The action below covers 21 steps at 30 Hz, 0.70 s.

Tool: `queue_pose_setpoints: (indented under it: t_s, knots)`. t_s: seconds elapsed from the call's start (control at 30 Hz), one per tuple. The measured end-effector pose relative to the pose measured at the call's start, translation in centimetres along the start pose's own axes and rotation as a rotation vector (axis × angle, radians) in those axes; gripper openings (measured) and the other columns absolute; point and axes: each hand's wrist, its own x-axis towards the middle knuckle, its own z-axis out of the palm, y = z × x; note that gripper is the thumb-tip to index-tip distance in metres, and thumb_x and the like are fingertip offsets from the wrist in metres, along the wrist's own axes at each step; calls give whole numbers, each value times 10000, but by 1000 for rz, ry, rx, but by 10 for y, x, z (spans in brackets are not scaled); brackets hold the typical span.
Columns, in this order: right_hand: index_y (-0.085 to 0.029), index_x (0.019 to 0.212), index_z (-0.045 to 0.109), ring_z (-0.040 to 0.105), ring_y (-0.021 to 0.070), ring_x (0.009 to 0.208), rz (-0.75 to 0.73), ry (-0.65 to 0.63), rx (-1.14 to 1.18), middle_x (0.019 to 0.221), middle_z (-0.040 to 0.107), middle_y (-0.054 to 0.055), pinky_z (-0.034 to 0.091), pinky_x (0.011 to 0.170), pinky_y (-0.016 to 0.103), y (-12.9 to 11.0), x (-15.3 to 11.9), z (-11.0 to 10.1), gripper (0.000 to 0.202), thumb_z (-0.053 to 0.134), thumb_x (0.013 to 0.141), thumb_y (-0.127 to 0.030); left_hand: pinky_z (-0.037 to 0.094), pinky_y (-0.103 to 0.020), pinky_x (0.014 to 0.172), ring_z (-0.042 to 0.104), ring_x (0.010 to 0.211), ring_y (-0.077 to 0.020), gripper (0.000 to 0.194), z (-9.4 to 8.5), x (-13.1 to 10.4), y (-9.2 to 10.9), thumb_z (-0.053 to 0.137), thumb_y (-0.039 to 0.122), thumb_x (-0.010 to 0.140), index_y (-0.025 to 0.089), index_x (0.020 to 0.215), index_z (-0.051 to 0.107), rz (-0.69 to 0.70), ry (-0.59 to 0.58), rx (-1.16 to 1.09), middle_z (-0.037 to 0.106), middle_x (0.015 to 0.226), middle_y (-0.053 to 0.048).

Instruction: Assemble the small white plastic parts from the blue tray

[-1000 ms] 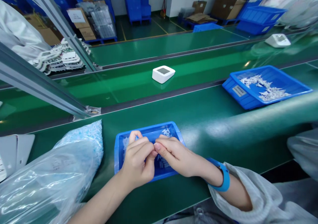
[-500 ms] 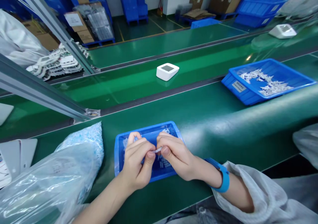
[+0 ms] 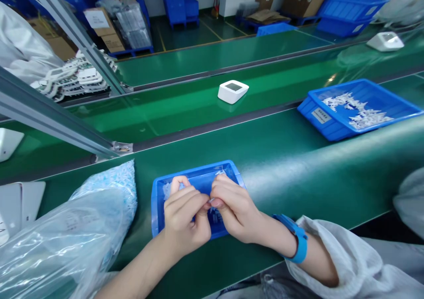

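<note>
Over a small blue bin [image 3: 195,171], my left hand [image 3: 185,219] and my right hand [image 3: 235,208] meet fingertip to fingertip. Both are closed in a pinch on one small whitish plastic piece [image 3: 211,200], mostly covered by the fingers. Its exact kind cannot be made out. Inside the bin, beneath my hands, lie small pale pieces [image 3: 167,189], partly hidden. A blue band [image 3: 300,246] circles my right wrist.
A larger blue bin [image 3: 323,124] with white plastic parts stands at right. Left lies a clear bag [image 3: 82,228] of bluish-white bits beside flat white panels [image 3: 29,202]. Beyond, a white device [image 3: 232,91] with a grey screen rides the green belt [image 3: 179,113]. A metal post [image 3: 56,118] rises at left.
My hands have drawn closer together, and less of the small piece shows between the fingers. The white device on the belt appears farther right, and another white item shows more at the left edge.
</note>
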Motion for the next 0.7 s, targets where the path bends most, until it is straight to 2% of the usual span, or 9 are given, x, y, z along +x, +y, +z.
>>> queue_pose_setpoints:
  t_s: [0.17,0.27,0.37,0.5,0.6,0.7]
  knots:
    - [-219,675,360,390,164,627,112,-87,3,623,422,-9,338,631,317,4,4,-2,281,345,942,-135,367,-330,636,372,459,-94,230,0,-1,-1,500,-12,751,180,625,494,-18,-44,95,468,496,51]
    - [-214,656,348,402,140,596,234,-144,113,610,390,-29,341,596,292,8,7,-5,348,320,1000,-262,377,-337,659,376,460,-94,224,2,0,-2,506,-1,762,184,636,502,7,-34,138,467,493,57]
    - [-209,646,355,397,128,589,295,-105,154,609,385,-33,337,583,283,9,7,-7,407,296,1014,-371,381,-349,687,425,488,-106,172,1,0,-1,537,24,780,183,715,542,47,29,163,516,526,47]
    - [-208,655,368,374,135,606,254,-31,91,616,375,-32,334,615,298,7,5,-9,379,334,1008,-344,374,-366,703,459,524,-120,127,-4,-1,-1,521,81,841,183,776,560,-21,-28,105,561,577,24]
    - [-204,736,433,409,152,659,155,0,73,678,432,-10,353,664,321,6,3,-9,279,360,997,-268,384,-384,725,484,549,-130,150,-8,-1,-1,452,152,903,183,808,563,-96,-80,-7,587,622,7]
    - [-199,825,469,436,168,703,88,-8,38,739,479,15,362,700,345,6,1,-9,193,364,986,-210,389,-378,714,484,555,-134,159,-8,0,0,442,183,915,182,817,567,-114,-95,-50,579,626,5]
